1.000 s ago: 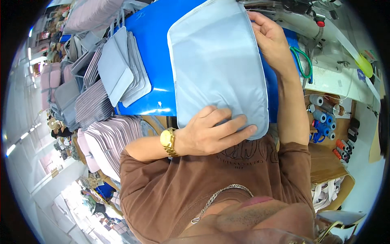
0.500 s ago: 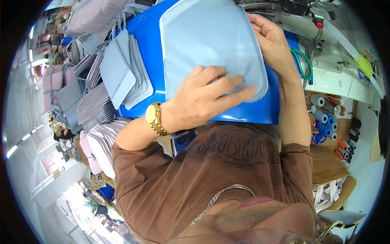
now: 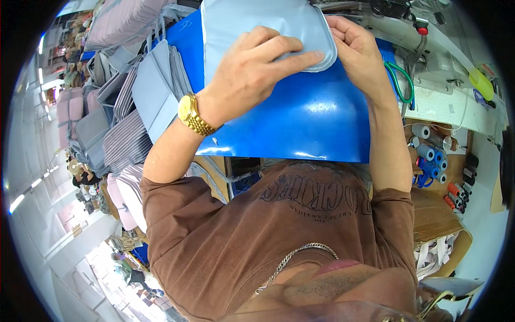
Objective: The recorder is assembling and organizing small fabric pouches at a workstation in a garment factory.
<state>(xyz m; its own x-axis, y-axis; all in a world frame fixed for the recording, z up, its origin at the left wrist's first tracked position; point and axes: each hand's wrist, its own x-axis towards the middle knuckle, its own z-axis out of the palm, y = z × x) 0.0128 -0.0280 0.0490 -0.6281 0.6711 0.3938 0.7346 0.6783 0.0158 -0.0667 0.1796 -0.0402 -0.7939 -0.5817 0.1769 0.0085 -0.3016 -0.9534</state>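
A light blue-grey panel [image 3: 241, 16] with rounded corners and a raised rim lies on the blue tabletop [image 3: 311, 118], its far part running out of the top of view. My left hand [image 3: 255, 70], below a gold wristwatch [image 3: 188, 109], rests on the panel's near part with fingers spread and stretched toward the near right corner. At the panel's right edge my right hand [image 3: 355, 48] is closed, with thumb and bent fingers at the rim. The exact grip there is partly hidden.
Stacked blue-grey panels [image 3: 153, 86] lie at the table's left edge. Beyond them are striped bundles [image 3: 129, 142] and pink stacks [image 3: 126, 21]. Sewing-machine parts [image 3: 397, 8] stand at the far right. A green cord loop [image 3: 399, 83] hangs near my right wrist; thread spools [image 3: 426, 153] are lower right.
The panel has slid away from me, toward the top of view, baring more blue tabletop. My left hand has travelled up with it. My right hand has stayed nearly in place.
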